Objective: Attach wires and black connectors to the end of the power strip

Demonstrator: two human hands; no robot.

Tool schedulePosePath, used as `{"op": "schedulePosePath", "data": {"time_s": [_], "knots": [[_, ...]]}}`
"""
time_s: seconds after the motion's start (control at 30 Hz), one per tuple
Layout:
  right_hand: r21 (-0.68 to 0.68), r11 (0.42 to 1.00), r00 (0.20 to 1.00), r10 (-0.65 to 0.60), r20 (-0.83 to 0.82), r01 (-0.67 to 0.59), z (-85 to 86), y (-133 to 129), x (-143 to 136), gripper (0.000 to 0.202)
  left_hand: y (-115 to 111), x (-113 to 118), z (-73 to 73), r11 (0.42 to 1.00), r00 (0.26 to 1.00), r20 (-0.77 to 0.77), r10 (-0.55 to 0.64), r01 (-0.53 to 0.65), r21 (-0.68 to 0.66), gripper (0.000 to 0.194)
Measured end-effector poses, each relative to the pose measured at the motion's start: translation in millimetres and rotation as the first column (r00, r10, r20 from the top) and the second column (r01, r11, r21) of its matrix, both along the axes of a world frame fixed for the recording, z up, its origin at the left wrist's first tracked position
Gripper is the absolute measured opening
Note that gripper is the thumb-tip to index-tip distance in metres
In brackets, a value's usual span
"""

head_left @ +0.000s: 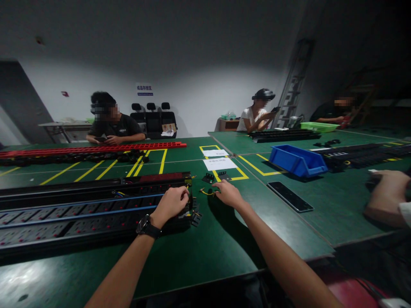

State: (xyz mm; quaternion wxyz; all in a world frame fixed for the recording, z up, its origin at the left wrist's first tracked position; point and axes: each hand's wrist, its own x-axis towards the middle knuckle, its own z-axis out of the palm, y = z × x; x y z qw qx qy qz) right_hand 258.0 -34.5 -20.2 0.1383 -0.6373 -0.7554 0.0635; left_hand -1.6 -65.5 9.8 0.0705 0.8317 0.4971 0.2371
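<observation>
My left hand (170,204), with a black watch (148,226) on its wrist, lies over the right end of a long black strip assembly (96,211) with blue lines and red dots. Its fingers are curled in at the strip's end; what they grip is hidden. Just to the right, my right hand (228,193) is low over the green table, thumb and fingertips closed on one end of a short yellow wire (207,192). Small black brackets (208,178) lie beyond the wire, and another dark bracket (196,218) hangs at the strip's end.
A blue bin (297,162) and a phone (290,196) are to the right. White paper sheets (220,164) lie ahead. Red rails (96,149) run along the far left. Another person's arm (388,196) reaches in at right; several people sit around the table.
</observation>
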Motion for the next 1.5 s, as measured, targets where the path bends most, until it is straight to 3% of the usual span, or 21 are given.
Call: {"op": "schedulePosePath", "data": {"time_s": [0.13, 0.27, 0.37, 0.47, 0.67, 0.8, 0.9, 1.03, 1.23, 1.5], "knots": [[-0.015, 1.000, 0.999, 0.006, 0.035, -0.005, 0.5, -0.1, 1.5, 0.024, 2.1, -0.8, -2.2, 1.000, 0.999, 0.036, -0.005, 0.005, 0.004, 0.021], [0.038, 0.998, 0.998, -0.041, 0.037, 0.040, 0.1, 1.3, 5.4, 0.028, 1.5, -0.9, -2.4, 1.000, 1.000, 0.022, -0.004, 0.003, 0.014, 0.021], [0.012, 0.996, 0.996, 0.083, -0.021, -0.083, -0.5, 1.6, 5.7, 0.040, 0.6, -0.9, -1.8, 1.000, 1.000, 0.010, 0.003, -0.003, 0.012, 0.021], [-0.008, 0.991, 0.990, 0.136, -0.022, -0.136, 1.0, 0.0, 2.4, 0.029, 0.4, -1.0, -1.5, 1.000, 1.000, 0.009, 0.002, -0.002, 0.010, 0.021], [0.075, 0.995, 0.997, -0.076, 0.031, 0.073, 5.4, -1.8, 2.1, 0.018, 0.3, -0.7, -1.1, 1.000, 1.000, 0.014, 0.003, -0.003, 0.008, 0.021], [0.207, 0.971, 0.980, -0.087, -0.177, 0.124, 5.7, 2.0, 3.9, 0.022, -0.3, -0.1, 0.0, 1.000, 0.999, 0.032, 0.008, -0.008, 0.025, 0.020], [0.261, 0.961, 0.904, 0.030, -0.426, 0.091, 5.1, 2.8, -5.3, 0.033, -2.6, 1.0, 1.5, 0.995, 0.998, 0.052, 0.033, -0.037, 0.087, 0.018], [0.277, 0.961, 0.721, 0.199, -0.664, -0.009, 2.7, -5.0, -31.9, 0.039, -8.4, 3.8, 3.9, 0.978, 0.996, 0.077, -0.033, 0.016, 0.210, 0.024], [0.252, 0.951, 0.586, 0.310, -0.749, -0.181, -4.7, -23.1, -65.0, 0.048, -12.3, 4.9, 6.8, 0.941, 0.982, -0.008, -0.187, 0.182, 0.284, 0.029], [0.228, 0.944, 0.500, 0.320, -0.805, -0.237, -8.2, -27.7, -71.4, 0.052, -7.2, 1.6, 6.3, 0.919, 0.974, -0.087, -0.211, 0.228, 0.321, 0.025]]}}
